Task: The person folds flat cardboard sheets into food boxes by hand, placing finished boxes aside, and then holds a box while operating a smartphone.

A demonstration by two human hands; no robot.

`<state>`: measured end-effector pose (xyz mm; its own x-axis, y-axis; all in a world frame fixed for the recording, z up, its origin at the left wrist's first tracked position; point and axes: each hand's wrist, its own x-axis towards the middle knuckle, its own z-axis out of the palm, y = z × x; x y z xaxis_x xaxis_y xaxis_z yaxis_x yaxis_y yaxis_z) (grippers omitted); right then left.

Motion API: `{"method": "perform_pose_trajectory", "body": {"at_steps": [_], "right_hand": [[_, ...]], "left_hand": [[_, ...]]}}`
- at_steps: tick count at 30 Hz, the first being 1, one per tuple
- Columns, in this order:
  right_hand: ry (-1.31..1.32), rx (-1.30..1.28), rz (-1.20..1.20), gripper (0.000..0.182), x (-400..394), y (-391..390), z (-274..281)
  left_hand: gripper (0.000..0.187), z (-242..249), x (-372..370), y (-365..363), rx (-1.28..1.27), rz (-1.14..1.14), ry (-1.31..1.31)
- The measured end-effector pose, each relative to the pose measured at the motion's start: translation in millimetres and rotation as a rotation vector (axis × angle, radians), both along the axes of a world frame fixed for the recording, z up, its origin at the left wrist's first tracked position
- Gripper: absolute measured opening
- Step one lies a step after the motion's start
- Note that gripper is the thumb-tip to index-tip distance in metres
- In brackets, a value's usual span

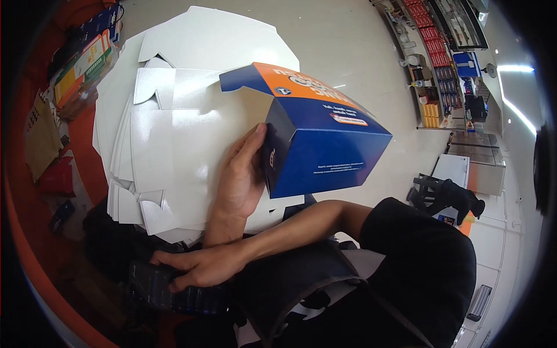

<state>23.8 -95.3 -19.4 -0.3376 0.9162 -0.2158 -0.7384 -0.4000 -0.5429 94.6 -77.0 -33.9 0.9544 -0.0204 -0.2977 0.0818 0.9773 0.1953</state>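
A blue and orange printed carton box (325,156) is tilted up in front of me, its near end open with flaps standing out. My left hand (243,174) grips it at that open end, thumb against the blue flap and the other fingers partly hidden. My right arm crosses over my left forearm. Low at the left, my right hand (200,268) is on a dark, phone-like device (152,284), with faint rows on its face. Behind the box lies a thick stack of flat white die-cut carton blanks (197,139), edges fanned at the left.
Packaged goods (87,66) and a brown paper piece (43,136) lie along the orange edge at left. Pale tiled floor (342,46) stretches beyond the stack. Stocked shelves (426,58) stand at upper right; a black chair (444,197) and a white table (452,168) are at right.
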Motion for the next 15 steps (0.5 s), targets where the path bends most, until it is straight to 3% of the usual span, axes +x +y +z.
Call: {"method": "perform_pose_trajectory", "body": {"at_steps": [4,15], "right_hand": [[-0.106,0.126,-0.02,0.051,-2.3,-3.5,-3.9],[-0.043,0.007,0.049,0.047,6.1,-0.5,4.3]], "left_hand": [[0.029,0.2,-0.8,0.5,-0.006,-0.003,0.007],[0.029,-2.8,-0.9,-0.2,-0.014,-0.003,-0.013]]}}
